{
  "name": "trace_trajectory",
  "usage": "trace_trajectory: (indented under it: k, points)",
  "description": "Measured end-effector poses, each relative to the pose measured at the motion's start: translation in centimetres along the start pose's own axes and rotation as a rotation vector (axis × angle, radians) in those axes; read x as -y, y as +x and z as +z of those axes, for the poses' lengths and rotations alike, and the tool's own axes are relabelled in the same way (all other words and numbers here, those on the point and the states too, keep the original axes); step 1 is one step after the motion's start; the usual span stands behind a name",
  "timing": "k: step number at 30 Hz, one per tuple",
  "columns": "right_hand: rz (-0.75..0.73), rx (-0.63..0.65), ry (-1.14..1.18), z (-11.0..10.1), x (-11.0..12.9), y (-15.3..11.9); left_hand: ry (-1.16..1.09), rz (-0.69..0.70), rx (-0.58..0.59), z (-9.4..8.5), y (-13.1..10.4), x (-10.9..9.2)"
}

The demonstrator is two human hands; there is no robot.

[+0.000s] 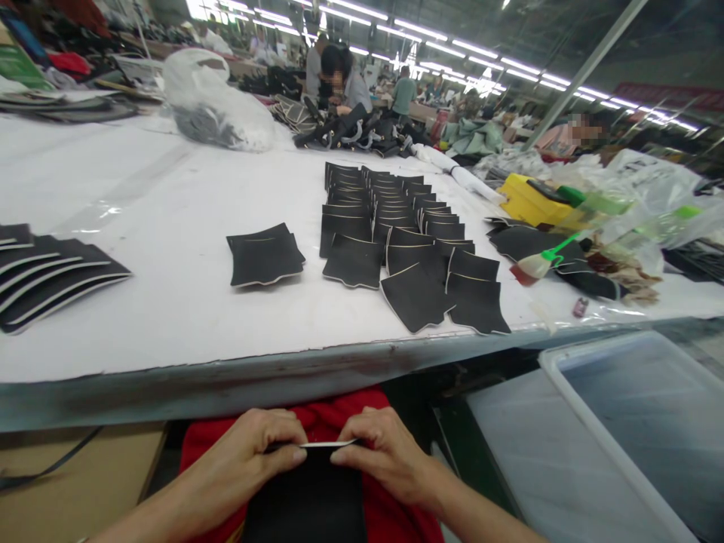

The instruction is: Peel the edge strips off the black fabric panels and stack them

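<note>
A black leather-like panel (311, 498) with a pale cut edge lies over a red cloth at my lap. My left hand (265, 445) pinches that edge on the left, thumb on the near side and fingers curled behind. On the right, my right hand (378, 452) grips the same edge in the same way, with a short stretch of pale edge showing between the thumbs. Beyond the table's front edge stand rows of similar black panels (346, 260), overlapping and slightly curved. Two more panels (265, 260) lie stacked left of the rows.
Another fanned stack of black panels (56, 279) is at far left. A glue bottle with a green nozzle (535, 266) lies at right near a yellow box (532, 200). A translucent plastic bin (627, 437) stands below right. People work in the background.
</note>
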State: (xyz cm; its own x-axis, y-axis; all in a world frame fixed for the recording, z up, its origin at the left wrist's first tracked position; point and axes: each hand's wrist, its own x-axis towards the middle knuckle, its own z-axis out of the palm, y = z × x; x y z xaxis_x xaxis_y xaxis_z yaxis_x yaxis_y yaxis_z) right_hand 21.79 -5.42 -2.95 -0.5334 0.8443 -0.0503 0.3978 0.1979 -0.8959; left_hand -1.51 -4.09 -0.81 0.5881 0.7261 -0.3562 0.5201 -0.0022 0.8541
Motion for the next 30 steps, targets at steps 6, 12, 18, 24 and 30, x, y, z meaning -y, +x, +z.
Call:
trace_trajectory:
  k: [6, 12, 18, 24, 30]
  points:
    - [0.057, -0.041, 0.076, 0.3, -0.4, -0.1, 0.007, 0.023, 0.012, -0.3, 0.1, 0.6]
    - [0.127, 0.011, 0.286, -0.5, -0.3, -0.6, 0.004, 0.017, 0.006, -0.4, 0.0, 0.1]
    - [0.118, -0.049, 0.279, -0.1, -0.6, -0.6, -0.04, -0.017, 0.025, -0.5, -0.5, -0.1]
    - [0.012, 0.105, -0.096, -0.7, 1.2, 0.3, 0.063, 0.024, -0.02, -0.4, 0.3, -0.2]
    - [-0.059, 0.297, -0.431, -0.1, 0.1, 1.1, 0.057, 0.058, -0.054, -0.2, 0.0, -0.9]
